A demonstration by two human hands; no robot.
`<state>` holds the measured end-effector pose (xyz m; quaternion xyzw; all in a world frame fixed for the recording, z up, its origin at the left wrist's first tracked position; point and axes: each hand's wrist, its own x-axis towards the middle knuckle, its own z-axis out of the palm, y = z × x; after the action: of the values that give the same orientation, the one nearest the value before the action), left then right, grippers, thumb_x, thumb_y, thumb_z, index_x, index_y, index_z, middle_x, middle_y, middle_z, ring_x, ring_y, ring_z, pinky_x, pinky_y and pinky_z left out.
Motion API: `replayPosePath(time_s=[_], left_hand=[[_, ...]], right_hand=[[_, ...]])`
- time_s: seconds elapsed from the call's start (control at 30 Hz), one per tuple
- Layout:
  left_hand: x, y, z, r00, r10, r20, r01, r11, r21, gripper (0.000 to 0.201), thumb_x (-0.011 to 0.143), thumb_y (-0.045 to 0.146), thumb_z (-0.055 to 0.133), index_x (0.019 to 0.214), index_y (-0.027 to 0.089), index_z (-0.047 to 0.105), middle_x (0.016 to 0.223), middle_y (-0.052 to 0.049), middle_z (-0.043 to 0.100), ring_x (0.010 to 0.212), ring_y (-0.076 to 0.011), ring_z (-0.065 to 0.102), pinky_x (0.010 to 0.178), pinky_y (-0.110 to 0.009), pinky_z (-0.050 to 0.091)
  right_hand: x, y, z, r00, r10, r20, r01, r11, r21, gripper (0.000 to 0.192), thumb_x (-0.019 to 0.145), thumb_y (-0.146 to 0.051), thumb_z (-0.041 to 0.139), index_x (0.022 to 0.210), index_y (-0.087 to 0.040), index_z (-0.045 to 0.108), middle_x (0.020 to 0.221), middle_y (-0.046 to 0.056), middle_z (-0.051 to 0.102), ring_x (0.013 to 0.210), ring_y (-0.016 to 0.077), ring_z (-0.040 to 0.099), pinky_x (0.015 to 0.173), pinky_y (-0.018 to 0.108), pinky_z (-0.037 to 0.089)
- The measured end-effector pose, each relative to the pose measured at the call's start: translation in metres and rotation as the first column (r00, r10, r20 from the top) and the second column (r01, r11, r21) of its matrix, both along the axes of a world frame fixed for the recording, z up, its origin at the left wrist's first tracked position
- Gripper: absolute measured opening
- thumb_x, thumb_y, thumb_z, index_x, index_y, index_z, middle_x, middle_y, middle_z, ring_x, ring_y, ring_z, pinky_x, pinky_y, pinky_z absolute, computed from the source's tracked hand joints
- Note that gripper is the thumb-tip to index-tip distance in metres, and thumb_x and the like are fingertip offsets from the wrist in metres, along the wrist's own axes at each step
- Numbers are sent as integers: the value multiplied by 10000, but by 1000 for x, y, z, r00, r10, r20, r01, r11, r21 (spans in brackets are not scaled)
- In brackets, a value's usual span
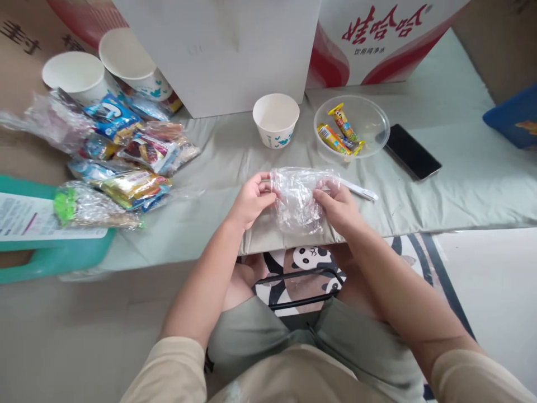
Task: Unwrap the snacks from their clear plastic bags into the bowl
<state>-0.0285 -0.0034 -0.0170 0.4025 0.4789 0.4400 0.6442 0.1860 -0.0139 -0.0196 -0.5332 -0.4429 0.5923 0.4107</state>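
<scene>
At table edge — both hands' fingers (pixel 268 187) pinch clear bag (pixel 296 198).

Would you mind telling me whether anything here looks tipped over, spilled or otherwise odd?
One paper cup at the far left lies tipped on its side against the snack packets, which sprawl in a loose heap. Nothing looks spilled. Both hands grip a crumpled clear bag.

Paper cup (pixel 276 119) beside clear bowl (pixel 351 130) holding wrapped snacks (pixel 340 132); black phone (pixel 411 151) to its right; snack packets (pixel 126 162) heaped left, two paper cups (pixel 107 70) behind; white box (pixel 222 53) at rear.
</scene>
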Motion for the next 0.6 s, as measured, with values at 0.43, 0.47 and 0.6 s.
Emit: replayPosePath(time_s=[0.43,0.47,0.6], left_hand=[[7,-4,-1,986,-165,-31,162,984,-70,339,705,344,812,954,159,676,654,12,674,532,-107,623,506,-222,482],[4,-5,-1,979,-197,-49,194,978,-72,355,715,344,803,993,168,669,623,23,660,499,-107,608,476,-219,460],[-8,-4,0,979,-204,30,205,978,-34,330,694,331,804,964,223,649,510,73,553,424,-97,525,430,-217,416]], right_hand=[[10,-4,0,987,158,33,-155,985,-81,398,775,-497,722,1036,-207,646,534,-63,538,433,131,550,423,266,428],[11,-5,-1,988,153,9,-152,986,-74,414,770,-498,721,1067,-218,649,529,-69,536,421,125,534,414,262,416],[14,-4,-3,989,55,-141,-57,998,-13,377,770,-472,684,1087,-275,635,525,-76,522,420,121,478,412,259,396]])
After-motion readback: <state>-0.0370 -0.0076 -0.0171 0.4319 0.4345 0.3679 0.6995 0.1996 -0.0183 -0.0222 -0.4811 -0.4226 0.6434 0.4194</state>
